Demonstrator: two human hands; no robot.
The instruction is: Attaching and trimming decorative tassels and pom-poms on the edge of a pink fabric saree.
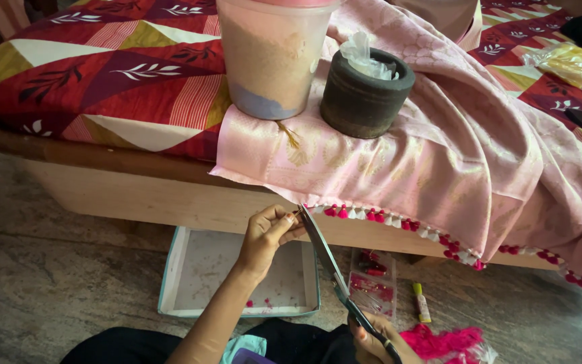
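1. A glossy pink woven cloth [439,155] with a pink-and-white tassel border [399,221] drapes off the bed [102,74] onto its wooden edge.
2. A translucent plastic tub [274,57] holds tan powder; a dark round stone mortar [365,94] holds crumpled clear plastic. A shallow white tray [190,269] lies on the floor.
3. The left hand [267,236] has its fingers pressed together, pinching the cloth's hem corner; the right hand [375,337] has its fingers curled through the handles of long metal scissors [328,263], whose tip meets the hem.
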